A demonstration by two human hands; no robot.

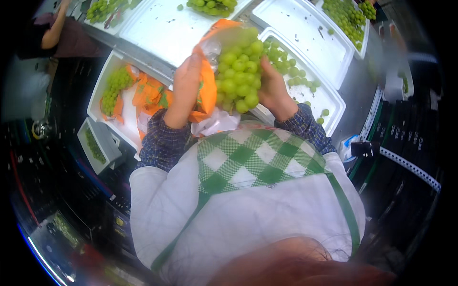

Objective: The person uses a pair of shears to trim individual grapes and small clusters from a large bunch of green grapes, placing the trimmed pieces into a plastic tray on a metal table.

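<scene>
A large bunch of green grapes (239, 76) is held up in front of my chest, between both hands. My left hand (186, 88) is closed on the edge of an orange bag (206, 88) with a clear plastic part, which stands open along the left side of the bunch. My right hand (275, 90) cups the right side of the grapes, its thumb against them and its other fingers mostly hidden. Just beyond that hand, a white foam box (329, 102) has loose grapes in it.
At the left, a white foam box (107, 78) contains grapes in orange wrapping. A smaller pale box (102, 152) sits below it. White trays (157, 28) with grapes and bits line the far side. Another person's arm (53, 31) shows at upper left.
</scene>
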